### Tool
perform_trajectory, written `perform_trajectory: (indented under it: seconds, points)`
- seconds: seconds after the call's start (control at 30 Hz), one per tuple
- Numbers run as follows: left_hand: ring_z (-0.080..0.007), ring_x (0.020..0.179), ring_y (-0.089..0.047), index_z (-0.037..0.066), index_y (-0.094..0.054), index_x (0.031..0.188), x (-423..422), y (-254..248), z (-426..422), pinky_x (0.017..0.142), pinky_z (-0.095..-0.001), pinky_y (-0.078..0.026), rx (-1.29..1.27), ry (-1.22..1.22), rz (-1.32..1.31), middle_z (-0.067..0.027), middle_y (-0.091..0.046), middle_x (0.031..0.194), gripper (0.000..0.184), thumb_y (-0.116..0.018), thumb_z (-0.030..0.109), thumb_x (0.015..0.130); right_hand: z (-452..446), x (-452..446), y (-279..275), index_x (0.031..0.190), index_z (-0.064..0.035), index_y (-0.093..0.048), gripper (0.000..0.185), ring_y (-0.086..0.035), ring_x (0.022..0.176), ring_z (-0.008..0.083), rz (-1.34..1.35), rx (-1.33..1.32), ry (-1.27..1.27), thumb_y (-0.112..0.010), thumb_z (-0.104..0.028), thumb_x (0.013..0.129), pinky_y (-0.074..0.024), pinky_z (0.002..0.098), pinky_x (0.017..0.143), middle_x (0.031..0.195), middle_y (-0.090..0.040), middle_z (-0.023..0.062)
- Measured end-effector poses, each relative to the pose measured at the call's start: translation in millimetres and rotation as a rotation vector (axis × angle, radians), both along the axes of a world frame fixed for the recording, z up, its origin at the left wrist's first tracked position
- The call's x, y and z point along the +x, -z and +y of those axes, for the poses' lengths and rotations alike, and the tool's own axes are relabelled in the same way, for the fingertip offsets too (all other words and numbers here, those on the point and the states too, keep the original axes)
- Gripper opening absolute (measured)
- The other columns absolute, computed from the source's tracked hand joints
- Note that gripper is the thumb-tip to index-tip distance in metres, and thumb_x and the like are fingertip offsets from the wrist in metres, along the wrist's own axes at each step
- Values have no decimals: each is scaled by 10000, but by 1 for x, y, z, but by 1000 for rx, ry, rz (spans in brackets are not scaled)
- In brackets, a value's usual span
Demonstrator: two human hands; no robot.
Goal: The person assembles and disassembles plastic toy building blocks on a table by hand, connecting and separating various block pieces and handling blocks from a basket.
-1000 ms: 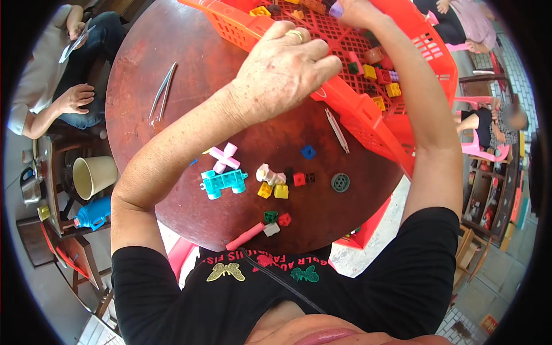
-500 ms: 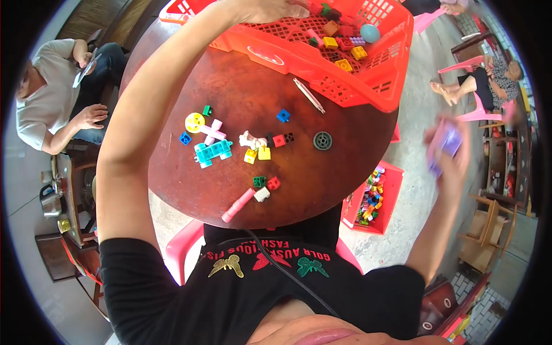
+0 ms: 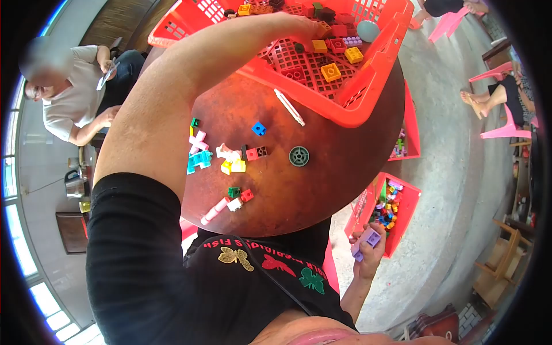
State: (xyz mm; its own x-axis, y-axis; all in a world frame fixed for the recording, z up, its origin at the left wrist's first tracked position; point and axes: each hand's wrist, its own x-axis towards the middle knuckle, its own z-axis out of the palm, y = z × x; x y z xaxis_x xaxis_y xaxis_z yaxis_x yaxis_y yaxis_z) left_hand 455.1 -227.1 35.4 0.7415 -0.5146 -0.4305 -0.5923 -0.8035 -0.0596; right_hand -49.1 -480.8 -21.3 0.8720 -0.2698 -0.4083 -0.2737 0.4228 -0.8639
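Observation:
My left hand [image 3: 302, 30] reaches into the big red plastic basket [image 3: 345, 115], over toy building bricks. Its fingers point down beside an orange brick [image 3: 324, 29] and a yellow brick [image 3: 319, 46]; whether they grip anything is unclear. Off the table's right edge, my right hand [image 3: 375, 253] is closed around purple toy bricks [image 3: 363, 246]. On the round brown table [image 3: 253, 201] lie a pink stick-like piece [image 3: 214, 211], a teal wheeled base [image 3: 199, 161], a grey-green wheel [image 3: 299, 156] and several small bricks, including a blue brick [image 3: 259, 128].
A red crate of bricks [image 3: 399, 218] stands on the floor below the table's right side, and another red crate [image 3: 412, 123] is behind it. A white pen-like stick [image 3: 289, 107] lies near the basket. A person [image 3: 75, 86] sits at the left; another person [image 3: 486, 103] sits at the right.
My right hand has come down and inward with the purple bricks, from far out at the right to beside the floor crate. My left hand has moved deeper into the basket. The view has shifted.

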Motion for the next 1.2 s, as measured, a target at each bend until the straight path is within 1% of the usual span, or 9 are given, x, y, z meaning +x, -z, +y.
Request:
perform_trajectory:
  seconds: [0.13, 0.2, 0.27, 0.33, 0.47, 0.53, 0.67, 0.87, 1.2]
  points:
    - [-262, 822, -654, 144, -533, 1208, 21, 12, 4, 717, -394, -499, 213, 84, -51, -113, -651, 863, 530, -676, 367, 749, -11, 0, 6, 1264, -61, -441, 612, -594, 883, 202, -39, 153, 82, -721, -207, 740, -542, 323, 725, 1128, -504, 116]
    - [-278, 903, -642, 142, -563, 1196, 60, 34, 18, 764, -449, -498, 203, 30, -18, -115, -649, 924, 504, -706, 286, 735, -10, 5, 1, 1244, -54, -438, 629, -600, 863, 204, -19, 222, 146, -738, -231, 720, -543, 326, 717, 1115, -502, 118]
    - [-241, 923, -628, 97, -675, 1011, 30, -9, 18, 806, -378, -493, -191, -30, -26, -101, -670, 1006, 232, -572, 242, 861, -10, 7, 1, 1230, -52, -429, 655, -594, 839, 203, -1, 275, 211, -746, -267, 698, -541, 325, 708, 1103, -492, 128]
    - [-236, 911, -636, 108, -679, 1002, 17, -46, -30, 763, -361, -504, -46, 54, -135, -93, -675, 989, 229, -608, 240, 829, -11, 4, 7, 1256, -58, -428, 644, -577, 872, 208, -21, 287, 180, -737, -250, 724, -528, 327, 720, 1126, -495, 122]
    - [-237, 997, -616, 140, -686, 1071, 71, 19, -115, 782, -359, -502, -132, 393, -240, -101, -659, 1089, 257, -607, 225, 842, -15, 2, 10, 1295, -66, -417, 634, -559, 906, 215, -63, 301, 133, -723, -217, 761, -510, 333, 748, 1161, -497, 116]
    - [-241, 1040, -605, 127, -671, 1120, 12, -24, -124, 830, -364, -495, 222, 757, -351, -96, -644, 1146, 288, -605, 231, 860, -19, -3, 10, 1297, -67, -413, 627, -559, 916, 219, -65, 271, 152, -719, -207, 768, -506, 337, 760, 1165, -497, 116]
    - [-259, 1128, -567, 93, -645, 1171, -13, -33, -119, 880, -373, -482, -102, 89, -163, -104, -614, 1209, 381, -682, 247, 824, -24, -11, 19, 1291, -68, -409, 600, -582, 939, 234, -44, 238, 198, -704, -184, 782, -510, 346, 788, 1172, -499, 120]
    - [-245, 1112, -583, 95, -645, 1164, 20, -5, -125, 852, -384, -500, 183, 73, -236, -120, -591, 1242, 478, -792, 188, 719, -18, -4, 23, 1272, -58, -410, 595, -591, 928, 232, 34, 57, 111, -703, -190, 772, -511, 342, 798, 1171, -489, 129]
    - [-238, 1072, -609, 101, -687, 1084, 4, -13, -106, 831, -393, -508, 65, 34, -207, -97, -642, 1168, 365, -733, 233, 747, -16, 3, 16, 1236, -46, -430, 641, -582, 905, 206, 11, 30, 190, -748, -276, 730, -502, 320, 760, 1139, -506, 125]
